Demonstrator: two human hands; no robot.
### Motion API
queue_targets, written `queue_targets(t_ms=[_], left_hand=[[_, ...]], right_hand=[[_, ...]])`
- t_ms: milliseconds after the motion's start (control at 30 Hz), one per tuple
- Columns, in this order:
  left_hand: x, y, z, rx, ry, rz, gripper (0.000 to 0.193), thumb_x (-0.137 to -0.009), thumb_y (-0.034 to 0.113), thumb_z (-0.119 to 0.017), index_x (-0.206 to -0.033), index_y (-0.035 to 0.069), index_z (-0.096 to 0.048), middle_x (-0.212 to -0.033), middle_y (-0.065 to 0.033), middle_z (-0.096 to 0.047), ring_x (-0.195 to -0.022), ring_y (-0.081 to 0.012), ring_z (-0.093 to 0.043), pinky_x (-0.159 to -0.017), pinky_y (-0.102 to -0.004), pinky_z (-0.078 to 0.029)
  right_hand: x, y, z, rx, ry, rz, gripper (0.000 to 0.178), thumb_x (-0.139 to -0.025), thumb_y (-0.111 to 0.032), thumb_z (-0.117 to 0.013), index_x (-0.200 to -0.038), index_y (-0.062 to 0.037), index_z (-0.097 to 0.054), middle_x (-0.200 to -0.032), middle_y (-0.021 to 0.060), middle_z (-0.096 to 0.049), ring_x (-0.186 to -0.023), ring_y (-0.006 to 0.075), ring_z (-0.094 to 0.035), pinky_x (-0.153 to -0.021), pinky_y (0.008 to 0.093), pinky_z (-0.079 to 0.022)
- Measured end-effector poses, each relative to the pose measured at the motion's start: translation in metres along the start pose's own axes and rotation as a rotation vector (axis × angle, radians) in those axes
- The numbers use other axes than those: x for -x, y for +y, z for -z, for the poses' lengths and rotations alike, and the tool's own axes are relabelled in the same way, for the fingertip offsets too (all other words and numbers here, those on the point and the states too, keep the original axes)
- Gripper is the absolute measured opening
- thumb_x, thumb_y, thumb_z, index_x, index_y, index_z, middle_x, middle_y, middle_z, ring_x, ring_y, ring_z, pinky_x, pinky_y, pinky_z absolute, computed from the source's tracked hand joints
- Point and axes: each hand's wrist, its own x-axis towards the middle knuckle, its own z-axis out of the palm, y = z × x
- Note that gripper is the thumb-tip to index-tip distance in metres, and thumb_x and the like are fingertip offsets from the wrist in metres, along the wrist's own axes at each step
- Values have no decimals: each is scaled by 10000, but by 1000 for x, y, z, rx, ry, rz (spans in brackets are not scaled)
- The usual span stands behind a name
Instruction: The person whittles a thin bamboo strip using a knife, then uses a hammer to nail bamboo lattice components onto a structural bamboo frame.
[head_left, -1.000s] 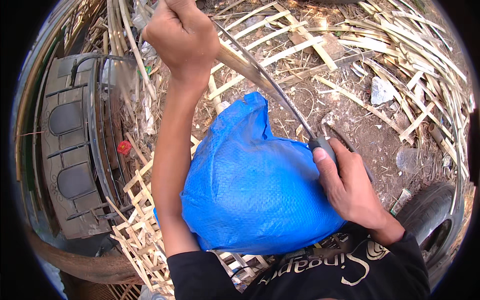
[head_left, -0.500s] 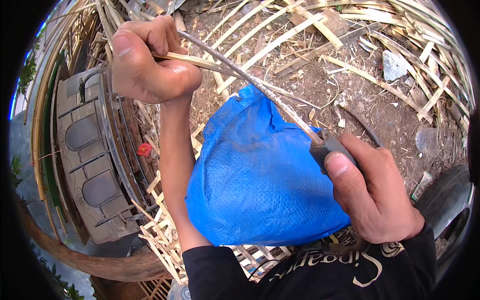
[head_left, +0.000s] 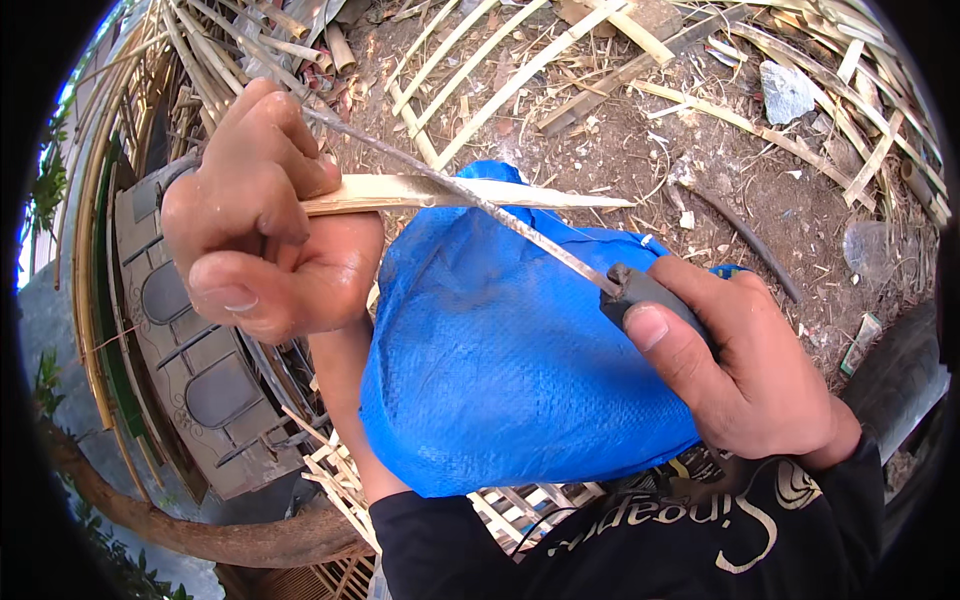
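Note:
My left hand [head_left: 275,215] is closed round a pale bamboo strip [head_left: 385,191], its fingers curled and the thumb apart from the strip. The strip's broad face shows, and its pointed end reaches to the right. In my right hand [head_left: 760,375] is a knife, gripped by its dark handle [head_left: 655,300] with the thumb on top. The long, narrow blade [head_left: 540,238] slants up and left across the strip; whether they touch I cannot tell. Below both hands a blue woven plastic sack [head_left: 500,360] covers my lap.
Bamboo lattice [head_left: 500,75] and cut strips lie on the littered dirt ground. A grey stone [head_left: 786,93] and a dark curved stick [head_left: 745,240] are at the right, with a black tyre [head_left: 895,370] nearer. At the left stand a metal-framed panel [head_left: 190,330] and long bamboo poles [head_left: 88,280].
My left hand has turned and moved down and left, its fingers loosening a little, so the strip shows its broad face instead of its edge. The knife has shifted slightly left.

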Motion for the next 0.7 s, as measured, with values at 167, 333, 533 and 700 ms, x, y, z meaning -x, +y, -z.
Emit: queue_targets(t_ms=[167, 333, 533, 700], left_hand=[[11, 18, 7, 5, -35, -10, 495, -1038, 400, -384, -632, 135, -284, -439, -83, -294, -414, -153, -213, -502, -340, -214], [32, 34, 20, -95, -10, -29, 577, -1050, 417, -406, -568, 136, -259, -428, -51, -302, -406, -153, -228, -489, -342, -191], [38, 53, 17, -134, 70, -81, 590, -1057, 443, -412, -573, 127, -297, -420, -55, -322, -393, -150, -213, -485, -338, -166], [33, 58, 11, -251, -27, -110, 563, -1081, 475, -315, -641, 125, -331, -418, -67, -370, -373, -157, -238, -454, -331, -196]], right_hand=[[-8, 13, -3, 29, -50, -88, 321, -1050, -299, -544, -915, -9, -574, -603, 165, -500, -526, 337, -521, -525, 407, -395], [-6, 7, -16, 204, -55, -39, 319, -1026, -295, -589, -919, 5, -577, -600, 233, -536, -550, 450, -551, -529, 499, -406], [-3, -3, -21, 353, -70, -51, 335, -1012, -299, -609, -922, 21, -569, -587, 246, -536, -514, 475, -541, -501, 521, -404], [4, 14, -17, 284, -20, -39, 424, -996, -361, -622, -845, 25, -538, -530, 252, -540, -507, 475, -576, -496, 547, -452]])
